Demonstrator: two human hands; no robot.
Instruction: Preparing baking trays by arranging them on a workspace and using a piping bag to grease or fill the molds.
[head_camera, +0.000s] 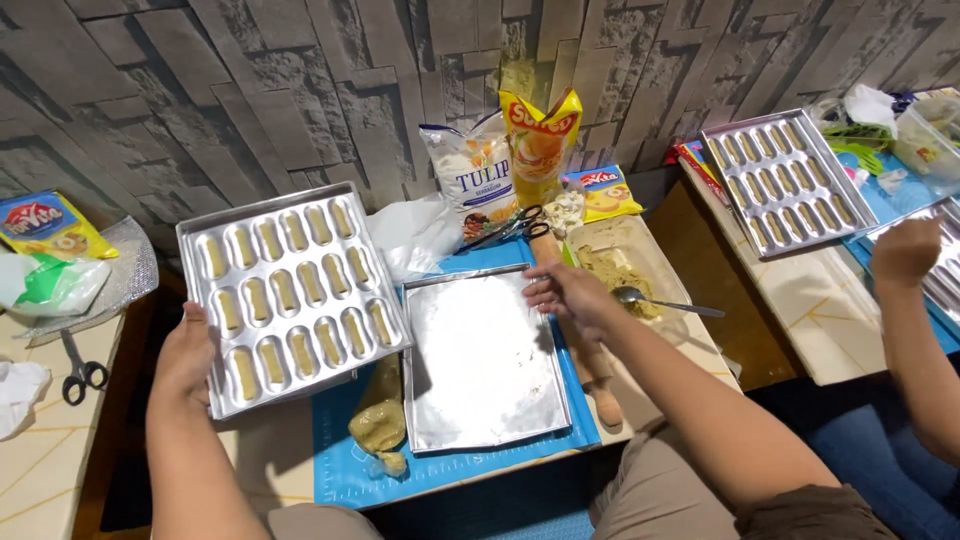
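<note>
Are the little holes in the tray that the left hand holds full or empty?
Full. Each hole of the tray has pale yellow dough in it.

A silver metal mould tray with three rows of oblong finger-shaped hollows, each hollow greased yellowish, is tilted up towards the camera, its lower left edge gripped and its lower right corner over a blue mat. Just right of it, a flat rectangular metal baking sheet, dusted white and bare, lies level on that blue mat.
</note>
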